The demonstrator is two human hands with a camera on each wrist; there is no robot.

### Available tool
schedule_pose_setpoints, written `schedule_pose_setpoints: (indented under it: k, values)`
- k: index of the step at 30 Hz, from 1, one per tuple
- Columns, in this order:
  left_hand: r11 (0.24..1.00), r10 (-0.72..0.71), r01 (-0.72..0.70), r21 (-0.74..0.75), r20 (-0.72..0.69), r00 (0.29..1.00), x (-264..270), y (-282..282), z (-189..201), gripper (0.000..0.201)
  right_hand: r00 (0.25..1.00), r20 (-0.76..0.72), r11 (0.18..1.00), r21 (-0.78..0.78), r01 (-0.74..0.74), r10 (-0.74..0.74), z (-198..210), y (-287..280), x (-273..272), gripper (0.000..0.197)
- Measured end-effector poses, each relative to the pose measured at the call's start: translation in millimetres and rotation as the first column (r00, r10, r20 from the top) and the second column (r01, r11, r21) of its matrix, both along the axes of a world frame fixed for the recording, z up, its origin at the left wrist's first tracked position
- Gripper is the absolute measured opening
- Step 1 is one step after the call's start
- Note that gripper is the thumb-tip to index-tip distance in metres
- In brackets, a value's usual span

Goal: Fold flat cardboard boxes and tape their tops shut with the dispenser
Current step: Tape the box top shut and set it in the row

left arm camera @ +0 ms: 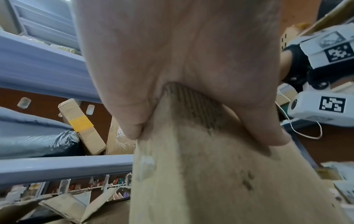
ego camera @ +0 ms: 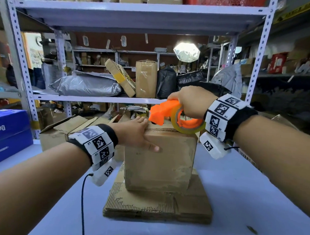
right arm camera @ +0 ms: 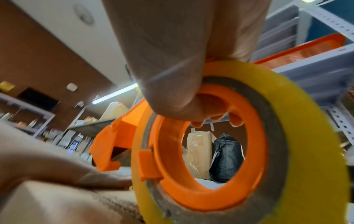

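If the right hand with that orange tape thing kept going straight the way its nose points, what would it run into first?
Most likely the left hand, whose fingers lie flat on the top of the box just ahead of the dispenser nose that the right hand holds. Depth is unclear; it could pass just above them.

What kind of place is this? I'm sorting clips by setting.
Probably a stockroom or parcel-packing room. Metal shelves hold taped cartons and grey mailer bags. On the table, the left hand steadies a box while the right hand holds a tape dispenser.
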State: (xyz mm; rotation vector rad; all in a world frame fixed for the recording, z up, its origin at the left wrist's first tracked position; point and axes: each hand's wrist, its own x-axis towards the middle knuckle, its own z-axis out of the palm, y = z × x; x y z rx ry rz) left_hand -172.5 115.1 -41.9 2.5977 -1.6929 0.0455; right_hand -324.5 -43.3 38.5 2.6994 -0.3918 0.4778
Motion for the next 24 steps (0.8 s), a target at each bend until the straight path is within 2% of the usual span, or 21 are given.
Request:
schedule_pose_setpoints:
  k: [7,13,19,24]
  values:
    - [1.000,0.000,0.000,0.002,0.016,1.000,-7.4,1.2,4.0,0.119,0.992,-0.109,0.990,-0.131,0.045,-0.060,6.9,4.7,-1.7,0.042]
    - [0.999,-0.002,0.002,0.034,0.019,1.000,-8.5,0.3,5.7,0.120,0.987,-0.143,0.989,-0.137,0.059,-0.078,10.7,1.9,-9.8,0.063]
    - [0.998,-0.003,0.001,0.067,0.022,1.000,-10.1,-3.5,5.5,0.123,0.987,-0.141,0.989,-0.131,0.061,-0.079,10.3,-5.5,-20.4,0.050]
    - [0.996,-0.005,0.003,0.089,0.021,1.000,-18.2,-10.3,1.4,0.122,0.985,-0.135,0.992,-0.085,0.093,-0.104,7.8,-14.1,-37.4,0.056]
